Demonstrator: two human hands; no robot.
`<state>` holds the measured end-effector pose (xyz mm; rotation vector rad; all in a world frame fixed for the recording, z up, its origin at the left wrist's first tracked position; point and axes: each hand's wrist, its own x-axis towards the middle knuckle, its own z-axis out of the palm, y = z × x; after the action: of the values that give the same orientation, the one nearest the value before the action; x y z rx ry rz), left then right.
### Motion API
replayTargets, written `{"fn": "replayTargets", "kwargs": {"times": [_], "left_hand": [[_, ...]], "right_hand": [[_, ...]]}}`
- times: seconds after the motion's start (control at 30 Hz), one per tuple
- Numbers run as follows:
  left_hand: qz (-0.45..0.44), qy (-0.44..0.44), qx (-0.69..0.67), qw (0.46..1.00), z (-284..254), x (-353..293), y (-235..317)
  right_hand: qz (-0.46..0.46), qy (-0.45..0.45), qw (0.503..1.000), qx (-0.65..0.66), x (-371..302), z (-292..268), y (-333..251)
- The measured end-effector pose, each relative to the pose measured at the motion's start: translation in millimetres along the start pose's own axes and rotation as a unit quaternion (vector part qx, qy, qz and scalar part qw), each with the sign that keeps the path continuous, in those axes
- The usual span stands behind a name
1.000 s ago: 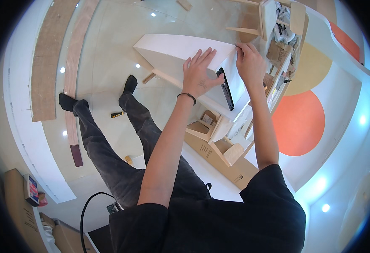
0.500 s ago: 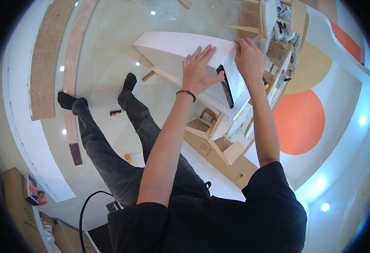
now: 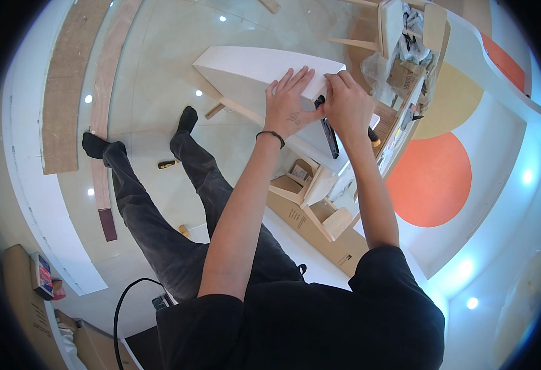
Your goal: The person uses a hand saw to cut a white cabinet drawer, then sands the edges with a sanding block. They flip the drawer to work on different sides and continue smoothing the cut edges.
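Note:
A white wedge-shaped furniture piece with a pale slanted side lies in front of me. Along its near side runs a slim black metal strip. My left hand rests with outstretched fingers on the white surface, its thumb beside the upper end of the strip. A black band circles that wrist. Right beside it, my right hand has its fingers curled together in a pinch at the piece's right corner, above the strip. Whatever lies between those fingertips is hidden.
A screwdriver with a black and yellow handle lies on the floor near my foot. An orange-black handle shows by my right forearm. Wooden chair frames and cardboard crowd the right; long boards lie left.
My right hand has shifted left and slightly down, from the far right corner to close beside my left hand, covering part of the strip. My left hand stays almost in place.

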<state>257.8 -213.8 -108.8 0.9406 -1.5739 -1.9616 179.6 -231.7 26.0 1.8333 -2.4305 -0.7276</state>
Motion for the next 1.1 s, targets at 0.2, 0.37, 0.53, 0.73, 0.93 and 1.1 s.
{"fn": "replayTargets", "kwargs": {"times": [0.2,0.37,0.53,0.73,0.93,1.1], "left_hand": [[0.009,0.006,0.002,1.000,3,0,-6],[0.008,0.009,-0.008,1.000,2,0,-2],[0.002,-0.005,0.008,1.000,-2,-1,1],[-0.001,-0.002,0.009,1.000,-1,-1,2],[0.002,0.002,0.008,1.000,-1,-1,2],[-0.002,-0.003,0.011,1.000,-2,0,2]], "right_hand": [[0.000,-0.025,0.999,0.027,-23,-10,-32],[0.036,0.021,0.996,0.082,-14,-13,-11],[0.046,0.067,0.997,0.004,19,3,36],[0.040,0.049,0.998,0.000,26,16,52],[0.046,0.037,0.998,-0.017,28,20,50],[0.040,0.022,0.998,-0.046,27,16,42]]}}
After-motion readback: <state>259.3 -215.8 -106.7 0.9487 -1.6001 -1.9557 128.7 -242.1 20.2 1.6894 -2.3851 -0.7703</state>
